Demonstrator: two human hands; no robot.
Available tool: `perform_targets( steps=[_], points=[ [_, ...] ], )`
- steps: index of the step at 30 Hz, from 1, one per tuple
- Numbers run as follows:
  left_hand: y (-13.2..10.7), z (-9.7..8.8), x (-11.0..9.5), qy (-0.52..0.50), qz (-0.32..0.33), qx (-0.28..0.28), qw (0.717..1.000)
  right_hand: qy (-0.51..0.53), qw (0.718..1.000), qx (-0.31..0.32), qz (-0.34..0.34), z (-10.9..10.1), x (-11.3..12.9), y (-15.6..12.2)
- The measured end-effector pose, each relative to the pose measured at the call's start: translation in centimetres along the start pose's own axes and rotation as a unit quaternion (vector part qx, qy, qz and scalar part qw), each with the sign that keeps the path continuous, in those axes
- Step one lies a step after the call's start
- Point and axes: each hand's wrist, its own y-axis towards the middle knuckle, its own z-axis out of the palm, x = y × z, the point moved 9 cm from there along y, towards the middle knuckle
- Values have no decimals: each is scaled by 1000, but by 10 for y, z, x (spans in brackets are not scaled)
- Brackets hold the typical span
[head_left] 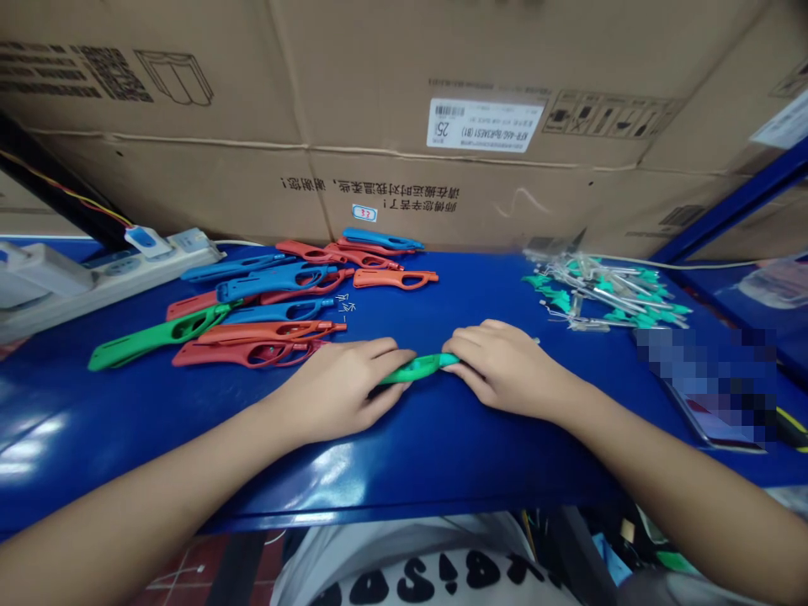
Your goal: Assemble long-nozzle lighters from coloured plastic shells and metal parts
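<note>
My left hand (359, 383) is closed around a green long-nosed lighter casing (424, 367), held just above the blue table near its front. At the casing's right end, my right hand (498, 362) pinches the narrow tip; the fingers partly hide it. Several more casings lie to the left: a green casing (157, 338), a blue casing (278, 281), a red casing (243, 353) and an orange casing (395, 279). Beside them is a little scatter of small metal pins (344, 305). At the back right lies a heap of thin metal rods with green plastic pieces (612, 295).
A white power strip (157, 261) with plugs runs along the left. Large cardboard (379, 109) stands behind the blue table (404, 471). On the right, a phone-like device (713, 404), partly pixelated, lies by a yellow-and-black object (790, 425). A blue metal post (738, 198) slants up there.
</note>
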Motion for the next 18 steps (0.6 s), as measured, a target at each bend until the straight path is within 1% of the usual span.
perform_targets(
  steps=[3,5,9,12,16,18],
  points=[
    [0,-2,7,1,-16,-19,1000,24,998,16,49,0,-16,-3],
    [0,-2,15,12,-35,-24,999,35,997,11,70,-2,-26,-5],
    [2,1,29,28,-71,-10,997,50,995,-17,80,-6,-41,-7],
    [2,4,29,24,-65,10,998,58,997,-33,47,-7,-39,-6],
    [2,9,20,1,-39,31,999,52,997,-50,-21,-7,-24,-7],
    [1,10,17,-5,-31,35,999,39,997,-60,-38,-9,-19,-8]
  ],
)
